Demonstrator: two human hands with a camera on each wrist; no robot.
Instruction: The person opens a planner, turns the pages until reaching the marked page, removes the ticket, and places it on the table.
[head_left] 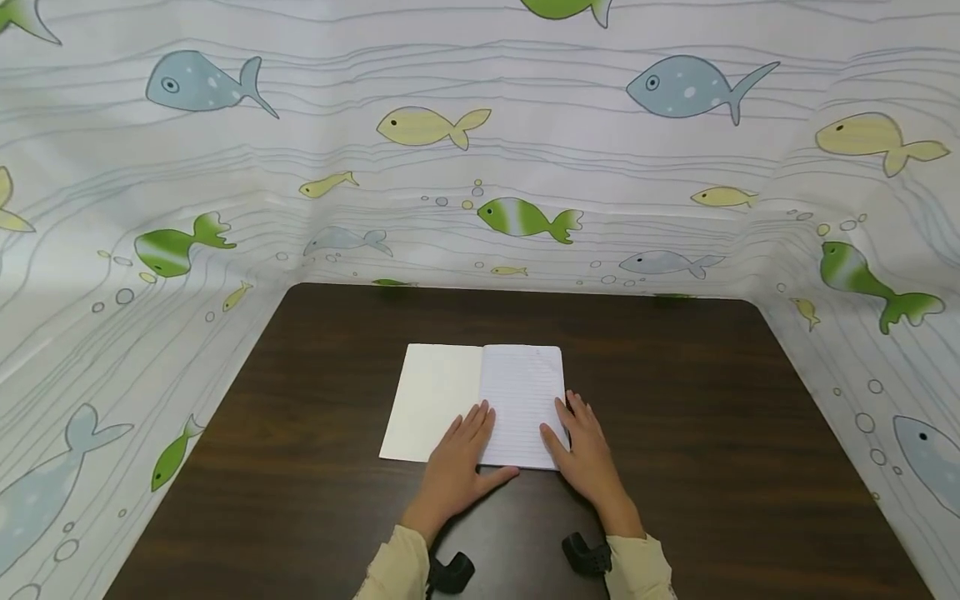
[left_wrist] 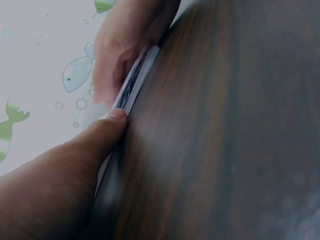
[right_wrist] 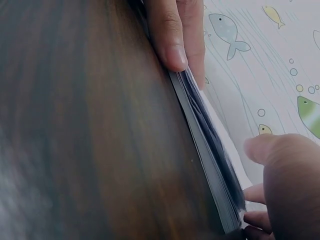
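An open notebook lies on the dark table, its left side blank and its right page ruled with lines. My left hand rests across the lower middle, fingers straight near the fold. In the left wrist view the left thumb touches the notebook's near edge. My right hand lies along the right edge, with its thumb over the ruled page and its fingers extended. The right wrist view shows the notebook's stacked page edges between both hands.
The dark wooden table extends around the notebook. White sheeting printed with fish walls the table at the back and both sides. Black wrist devices sit below each hand, beside the pale left sleeve and right sleeve.
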